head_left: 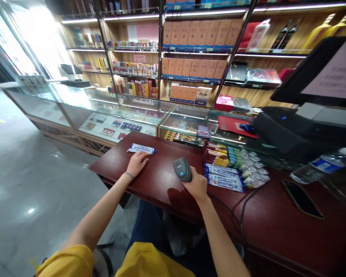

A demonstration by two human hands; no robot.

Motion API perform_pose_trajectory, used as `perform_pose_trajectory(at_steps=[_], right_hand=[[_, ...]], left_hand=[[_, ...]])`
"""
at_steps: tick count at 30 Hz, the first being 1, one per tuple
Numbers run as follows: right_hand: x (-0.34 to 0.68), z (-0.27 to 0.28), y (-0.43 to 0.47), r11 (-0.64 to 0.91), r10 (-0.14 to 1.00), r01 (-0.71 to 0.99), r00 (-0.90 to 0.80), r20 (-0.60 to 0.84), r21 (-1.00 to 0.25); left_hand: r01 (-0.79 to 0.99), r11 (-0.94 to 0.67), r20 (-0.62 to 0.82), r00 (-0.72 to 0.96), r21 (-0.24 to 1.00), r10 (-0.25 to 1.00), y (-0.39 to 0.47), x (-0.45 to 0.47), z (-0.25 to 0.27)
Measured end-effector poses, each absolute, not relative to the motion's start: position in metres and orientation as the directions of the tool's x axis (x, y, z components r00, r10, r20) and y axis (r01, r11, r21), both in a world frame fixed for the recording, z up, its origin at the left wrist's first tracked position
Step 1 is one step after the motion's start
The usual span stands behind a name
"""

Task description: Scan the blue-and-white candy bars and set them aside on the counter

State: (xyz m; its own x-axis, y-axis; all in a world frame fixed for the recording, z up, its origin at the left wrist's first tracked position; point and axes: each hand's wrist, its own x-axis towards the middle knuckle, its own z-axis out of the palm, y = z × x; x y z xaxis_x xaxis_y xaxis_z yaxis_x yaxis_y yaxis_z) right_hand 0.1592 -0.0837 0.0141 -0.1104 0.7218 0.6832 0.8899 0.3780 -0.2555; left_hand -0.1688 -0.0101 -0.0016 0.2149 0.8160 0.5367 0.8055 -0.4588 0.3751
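Observation:
My right hand is wrapped round the handle of a dark grey barcode scanner, which has a lit blue light and is held above the dark red table. On the left part of the table lies a blue and white wrapped snack bar. Close beside its near edge rests my left hand, fingers extended over the tabletop. Whether the fingertips touch the wrapper I cannot tell. More blue and white snack bars lie in a row to the right of the scanner.
Red and yellow packets and clear-wrapped small items sit behind the snack bars. Further right are a black cable, a phone, a water bottle and a monitor. Glass display counters stand beyond the table.

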Motion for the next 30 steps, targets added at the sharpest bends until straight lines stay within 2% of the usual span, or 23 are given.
perform_pose_trajectory(at_steps=[4,12,16,20,23,26,28,30], right_hand=[[0.160,0.013,-0.083,0.399,0.704,0.885,-0.128,0.698,-0.239],[0.159,0.012,-0.083,0.432,0.670,0.873,-0.141,0.728,-0.228],[0.158,0.012,-0.084,0.426,0.685,0.873,-0.142,0.715,-0.235],[0.160,0.012,-0.085,0.420,0.694,0.873,-0.132,0.707,-0.249],[0.164,0.012,-0.086,0.409,0.698,0.872,-0.109,0.708,-0.269],[0.169,0.013,-0.088,0.398,0.697,0.873,-0.089,0.712,-0.281],[0.172,0.013,-0.090,0.385,0.698,0.880,-0.080,0.711,-0.279],[0.176,0.013,-0.092,0.371,0.704,0.887,-0.077,0.706,-0.273]], left_hand=[[0.857,-0.404,0.493,0.213,0.320,0.843,0.001,-0.184,-0.004],[0.962,-0.149,0.407,0.045,0.228,0.912,0.022,-0.191,-0.019],[0.956,-0.173,0.409,0.064,0.237,0.910,0.022,-0.192,-0.020],[0.924,-0.234,0.422,0.090,0.301,0.902,0.018,-0.195,-0.015],[0.866,-0.278,0.479,0.052,0.416,0.877,0.013,-0.188,-0.008],[0.679,-0.301,0.455,-0.055,0.670,0.889,0.006,-0.165,0.000],[0.446,-0.228,0.312,-0.123,0.866,0.942,0.003,-0.142,0.004],[0.195,-0.100,0.125,-0.117,0.976,0.985,0.000,-0.116,0.008]])
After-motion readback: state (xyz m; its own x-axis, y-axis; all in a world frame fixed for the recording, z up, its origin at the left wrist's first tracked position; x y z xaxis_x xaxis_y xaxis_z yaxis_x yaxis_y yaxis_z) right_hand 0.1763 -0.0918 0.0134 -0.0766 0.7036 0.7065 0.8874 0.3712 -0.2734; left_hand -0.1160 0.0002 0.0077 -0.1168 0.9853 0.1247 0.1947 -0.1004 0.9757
